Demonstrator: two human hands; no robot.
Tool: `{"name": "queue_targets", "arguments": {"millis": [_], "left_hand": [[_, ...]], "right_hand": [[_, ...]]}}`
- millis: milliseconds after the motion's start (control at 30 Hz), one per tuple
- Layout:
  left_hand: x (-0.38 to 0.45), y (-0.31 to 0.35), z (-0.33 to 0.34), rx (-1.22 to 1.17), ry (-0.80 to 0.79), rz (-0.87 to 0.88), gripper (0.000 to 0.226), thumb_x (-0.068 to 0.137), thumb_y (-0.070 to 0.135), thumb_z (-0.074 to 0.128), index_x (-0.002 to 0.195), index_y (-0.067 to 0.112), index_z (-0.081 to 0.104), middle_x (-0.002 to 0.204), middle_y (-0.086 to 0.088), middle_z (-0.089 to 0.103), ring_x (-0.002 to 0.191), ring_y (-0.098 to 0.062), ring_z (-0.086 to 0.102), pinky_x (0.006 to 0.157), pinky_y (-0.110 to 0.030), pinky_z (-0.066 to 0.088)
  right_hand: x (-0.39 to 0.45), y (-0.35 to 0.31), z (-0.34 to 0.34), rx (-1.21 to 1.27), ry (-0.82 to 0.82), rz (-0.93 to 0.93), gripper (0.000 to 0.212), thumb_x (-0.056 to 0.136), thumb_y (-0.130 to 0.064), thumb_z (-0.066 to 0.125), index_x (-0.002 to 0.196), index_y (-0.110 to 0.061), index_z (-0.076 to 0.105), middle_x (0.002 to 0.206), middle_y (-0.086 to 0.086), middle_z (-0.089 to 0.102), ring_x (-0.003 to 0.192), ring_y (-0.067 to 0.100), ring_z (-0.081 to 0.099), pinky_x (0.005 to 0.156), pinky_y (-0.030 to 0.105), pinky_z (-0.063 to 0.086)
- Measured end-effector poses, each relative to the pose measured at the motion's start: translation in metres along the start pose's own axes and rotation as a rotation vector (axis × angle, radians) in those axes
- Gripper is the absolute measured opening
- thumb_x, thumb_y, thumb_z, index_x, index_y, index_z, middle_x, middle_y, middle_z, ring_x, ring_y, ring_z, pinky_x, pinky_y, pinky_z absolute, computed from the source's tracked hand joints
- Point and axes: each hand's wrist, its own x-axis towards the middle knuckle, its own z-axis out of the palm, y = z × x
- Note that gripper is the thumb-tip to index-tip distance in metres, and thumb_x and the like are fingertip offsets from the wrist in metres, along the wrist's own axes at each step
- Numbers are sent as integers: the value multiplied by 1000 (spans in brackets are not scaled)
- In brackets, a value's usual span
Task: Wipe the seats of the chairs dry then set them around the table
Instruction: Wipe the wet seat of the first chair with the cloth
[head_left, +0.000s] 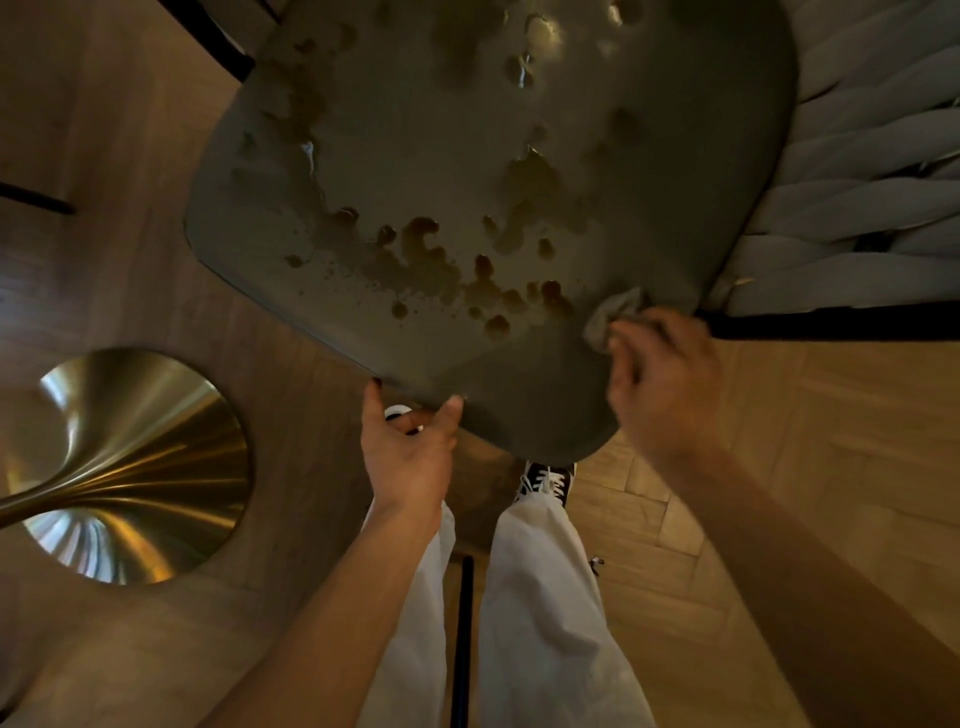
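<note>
One brass table base (124, 467) stands left of the wet seat (467, 182).

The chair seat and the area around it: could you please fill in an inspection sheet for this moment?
Surface: chair seat grey, covered with droplets and puddles, mostly across the middle and near edge; not yet dry.
Job's things: cloth small, grey, bunched at the seat's near right edge.
Clutter: nothing seen.
Grippers: left hand grips the near edge of the seat; right hand pinches the cloth, blurred.
Cables: nothing seen.
Surroundings: wooden parquet floor; brass trumpet-shaped table base at left; woven chair back at right; the person's white trousers and a dark laced shoe below the seat.
</note>
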Motion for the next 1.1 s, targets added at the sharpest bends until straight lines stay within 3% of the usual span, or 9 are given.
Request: {"name": "queue_targets", "arguments": {"millis": [133,300,467,533,633,733,833,933,1100], "left_hand": [[2,-1,1,53,22,14,84,80,9,77,147,31,33,103,0,69,98,-11,68,95,-41,54],[-1,1,6,76,64,7,86,81,8,76,149,27,28,97,3,68,98,-12,67,96,-44,53],[-4,7,4,39,51,-30,86,80,5,75,149,27,29,89,5,73,100,-15,68,96,-44,53],[-5,13,0,-86,33,-91,80,83,-2,71,148,24,32,83,6,74,97,-15,69,89,-37,57],[-8,22,-7,-245,19,-243,44,92,7,61,134,19,53,102,-8,73,92,-22,72,80,-35,60],[-8,23,-12,-295,146,-333,17,98,19,52,101,17,69,90,-5,75,85,-20,72,76,-34,58],[-1,28,-10,-301,187,-279,25,96,23,55,118,21,66,102,-4,74,92,-19,72,85,-39,58],[1,35,-5,-219,159,-195,43,93,18,61,135,24,53,111,-5,71,94,-19,71,83,-37,59],[2,38,2,-187,131,-146,79,88,5,67,150,32,26,129,-9,60,109,-23,65,79,-33,59]], "right_hand": [[17,33,-6,-45,58,121,20,86,-9,59,102,-4,70,104,18,63,96,35,56,87,32,40],[9,4,3,86,67,277,24,88,-13,54,106,-9,69,110,14,63,100,31,59,89,32,45],[-12,-52,19,106,-3,64,18,84,-9,63,99,-9,71,99,12,64,90,30,60,82,32,46],[-23,-78,26,124,-67,-29,14,85,-11,64,97,-9,71,97,10,63,88,26,58,76,30,48],[-34,-114,38,154,-207,-147,11,79,-13,69,89,-11,70,93,8,62,81,23,58,61,29,52],[-38,-139,49,166,-326,-268,18,72,-17,79,88,-11,72,94,9,64,80,23,61,57,28,54],[-34,-141,49,172,-372,-290,28,70,-21,81,94,-11,72,93,10,64,78,22,62,57,28,53],[-30,-126,41,160,-378,-258,36,72,-22,77,107,-15,68,98,9,62,81,23,61,59,27,52],[-10,-79,17,91,-221,-102,29,80,-18,59,106,-14,70,100,12,61,89,28,60,66,32,54]]}}
